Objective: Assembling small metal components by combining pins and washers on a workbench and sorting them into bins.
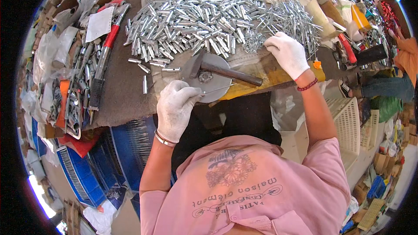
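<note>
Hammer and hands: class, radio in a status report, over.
Left hand pinching a thin pin on the round metal plate. Right hand on the pile of pins. Hammer lying on the plate, unheld.

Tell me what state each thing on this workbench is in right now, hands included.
Left white-gloved hand: closed on a thin metal pin laid across the round grey metal plate.
Right white-gloved hand: resting palm-down in the loose heap of thin pins.
Wooden-handled hammer: lying unheld on the plate.
Short silver metal tubes: piled loose.
White plastic crate: contents not visible.
</note>
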A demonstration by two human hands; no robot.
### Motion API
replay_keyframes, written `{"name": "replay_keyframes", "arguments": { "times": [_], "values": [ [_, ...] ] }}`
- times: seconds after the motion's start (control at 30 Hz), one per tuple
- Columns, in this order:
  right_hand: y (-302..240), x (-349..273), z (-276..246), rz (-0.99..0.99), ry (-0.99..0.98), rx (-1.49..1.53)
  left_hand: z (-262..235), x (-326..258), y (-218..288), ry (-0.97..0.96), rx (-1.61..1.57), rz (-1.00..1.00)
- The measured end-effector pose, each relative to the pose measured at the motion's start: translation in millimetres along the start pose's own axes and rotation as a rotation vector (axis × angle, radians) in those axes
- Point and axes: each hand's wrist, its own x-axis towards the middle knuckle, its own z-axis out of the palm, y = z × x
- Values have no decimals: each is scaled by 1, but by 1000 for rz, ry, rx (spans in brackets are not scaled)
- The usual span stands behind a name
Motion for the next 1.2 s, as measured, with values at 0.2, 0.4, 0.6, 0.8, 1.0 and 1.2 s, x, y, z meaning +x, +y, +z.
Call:
{"name": "replay_keyframes", "arguments": {
  "times": [0.2, 0.4, 0.6, 0.8, 1.0, 1.2],
  "values": [
    [0, 0, -10, 15, -128, -48, -2, 0, 2, 10, -6, 18],
    [3, 10, -10, -32, -189, -16, -3, -3, -1, -8, 54, 16],
    [-76, -3, -22, -48, -21, 307, 5, -6, -12, -30, 14, -10],
    [-159, -18, 14, -285, 22, 506, 7, -11, -15, -45, -8, -42],
    [-167, -16, 24, -334, -1, 477, 7, -11, -16, -28, -7, -12],
    [-168, -15, 23, -371, -17, 426, 6, -11, -18, -38, 9, 14]
  ]
}}
